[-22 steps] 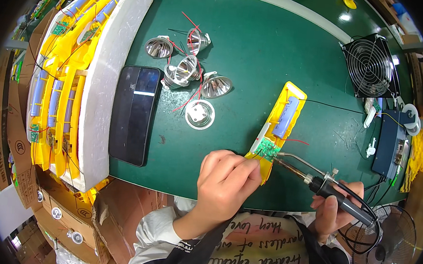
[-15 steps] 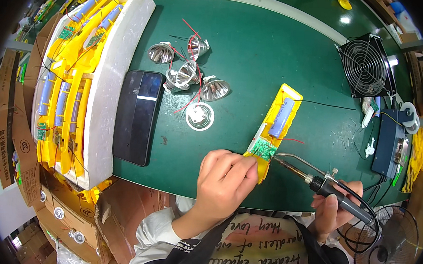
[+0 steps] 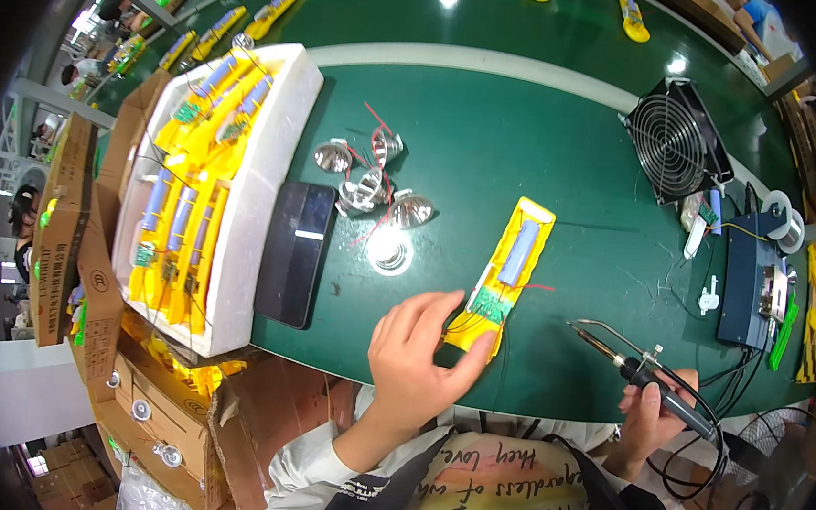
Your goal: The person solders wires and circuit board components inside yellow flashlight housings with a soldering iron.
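Note:
A yellow plastic flashlight housing half (image 3: 537, 229) lies on the green bench in front of me. It carries a blue cylindrical battery (image 3: 520, 254), a green circuit board (image 3: 490, 306) and thin wires. My left hand (image 3: 420, 350) grips the housing's near end, thumb on the right side and fingers on the left. In my right hand (image 3: 657, 409) is a soldering iron (image 3: 648, 376) with a thin metal feed tube alongside it. Its tip points left, in the air to the right of the board and apart from it.
Left stands a white foam box (image 3: 277, 149) of similar yellow housings, beside a black phone (image 3: 295, 256). Several silver reflector cups (image 3: 410, 209) with red wires lie beyond. To the right are a black fan (image 3: 676, 142), a soldering station (image 3: 749, 282) and a solder spool (image 3: 782, 222).
The soldering iron has moved away from the circuit board, to the right. My left hand has gone from a pinch by the board to a wider grip around the housing's near end. The view has shifted.

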The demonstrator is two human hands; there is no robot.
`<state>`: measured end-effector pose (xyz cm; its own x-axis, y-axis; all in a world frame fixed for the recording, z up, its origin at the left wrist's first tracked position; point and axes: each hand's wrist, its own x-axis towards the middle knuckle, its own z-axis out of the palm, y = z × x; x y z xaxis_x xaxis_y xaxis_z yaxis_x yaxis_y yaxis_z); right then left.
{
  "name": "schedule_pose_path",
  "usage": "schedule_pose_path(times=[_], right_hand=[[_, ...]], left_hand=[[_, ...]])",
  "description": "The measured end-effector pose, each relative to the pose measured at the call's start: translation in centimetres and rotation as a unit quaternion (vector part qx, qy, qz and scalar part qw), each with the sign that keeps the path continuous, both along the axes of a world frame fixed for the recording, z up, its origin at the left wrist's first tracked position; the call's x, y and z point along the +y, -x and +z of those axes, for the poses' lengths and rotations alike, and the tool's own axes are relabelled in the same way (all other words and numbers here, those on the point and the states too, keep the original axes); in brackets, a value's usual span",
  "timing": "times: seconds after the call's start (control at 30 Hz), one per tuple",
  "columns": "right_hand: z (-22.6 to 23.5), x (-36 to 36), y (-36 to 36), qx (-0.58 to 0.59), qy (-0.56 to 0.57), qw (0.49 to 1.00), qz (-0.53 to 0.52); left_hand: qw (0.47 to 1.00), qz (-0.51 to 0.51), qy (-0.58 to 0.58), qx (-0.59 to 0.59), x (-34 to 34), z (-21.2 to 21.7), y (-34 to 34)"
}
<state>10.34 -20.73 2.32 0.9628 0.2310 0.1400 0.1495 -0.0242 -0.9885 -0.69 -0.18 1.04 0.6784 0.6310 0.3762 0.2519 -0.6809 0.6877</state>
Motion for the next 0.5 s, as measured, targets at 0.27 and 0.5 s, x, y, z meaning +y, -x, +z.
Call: schedule_pose_path(times=[0.27,0.5], right_hand=[[-0.9,-2.6,-2.9,-0.011,-0.054,0.996,-0.069],[-0.8,-2.9,-4.6,0.048,-0.077,0.991,-0.101]], left_hand=[[0.933,-0.089,-0.068,0.342,2.8,5.8,-6.4],[0.927,-0.013,-0.217,0.305,15.3,7.9,-20.7]])
